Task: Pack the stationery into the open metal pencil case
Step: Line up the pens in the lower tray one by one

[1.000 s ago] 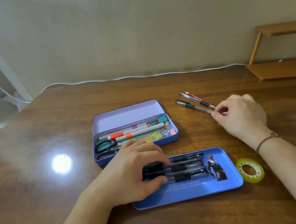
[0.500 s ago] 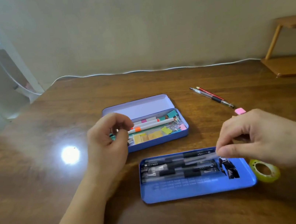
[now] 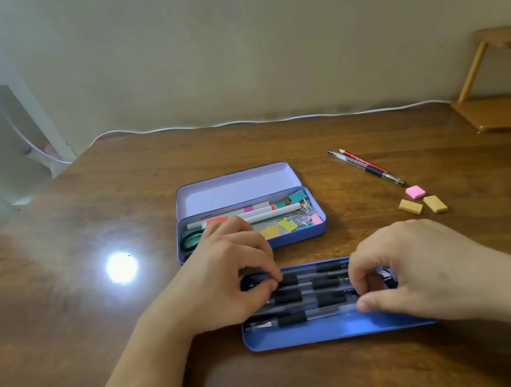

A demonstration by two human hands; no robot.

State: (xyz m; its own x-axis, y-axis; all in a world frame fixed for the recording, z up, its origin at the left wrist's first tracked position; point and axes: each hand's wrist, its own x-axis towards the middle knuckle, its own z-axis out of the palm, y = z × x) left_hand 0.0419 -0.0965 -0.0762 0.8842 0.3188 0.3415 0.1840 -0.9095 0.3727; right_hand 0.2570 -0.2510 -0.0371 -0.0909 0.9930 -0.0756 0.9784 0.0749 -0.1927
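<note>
Both my hands are over the blue tray (image 3: 336,329) at 6 o'clock on the counter (image 3: 88,246), where a row of gel pens (image 3: 310,295) lies side by side. My left hand (image 3: 225,285) is curled, thumb and forefinger pinching the dark grip of one of the farthest pens; my right hand (image 3: 420,271) is partly closed, fingertips and thumb bearing on the clear barrels at the other end, though whether it has one lifted I cannot tell. The case (image 3: 249,224) sits open at 12 o'clock of the tray, already holding markers, scissors, clips and sticky tabs. Two pens (image 3: 367,167) and three erasers (image 3: 421,202) lie loose at 2 o'clock. Assessment: the pens are light, stiff and smooth, liable to roll; the rubber grip is the surest hold, and keeping them level with a hand at each end should stop them slipping apart.
</note>
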